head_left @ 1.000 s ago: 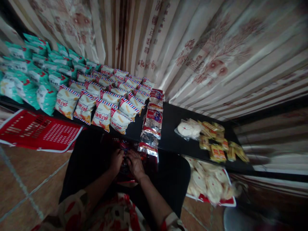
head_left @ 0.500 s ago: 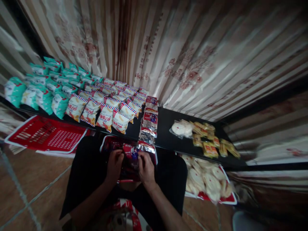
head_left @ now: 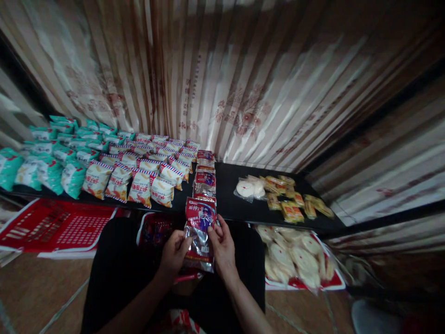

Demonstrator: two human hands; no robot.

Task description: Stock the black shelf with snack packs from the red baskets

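Both my hands hold up one red and silver snack packet (head_left: 200,232) over my lap, just in front of the black shelf (head_left: 229,204). My left hand (head_left: 175,253) pinches the packet's lower left edge. My right hand (head_left: 222,246) grips its right edge, fingers closed on it. Below the packet a red basket (head_left: 153,229) with more dark red packets rests on my lap. A short row of the same red packets (head_left: 204,174) lies on the shelf straight ahead.
Rows of white, red and blue striped snack bags (head_left: 146,171) and teal bags (head_left: 52,153) fill the shelf's left. Round white cakes (head_left: 248,188) and yellow packets (head_left: 292,204) lie to the right. A red basket (head_left: 52,227) sits left, a tray of white cakes (head_left: 295,257) right. Curtains hang behind.
My hands came up out of the lap basket with a red packet and now hold it upright near the shelf edge. The camera has tilted upward.
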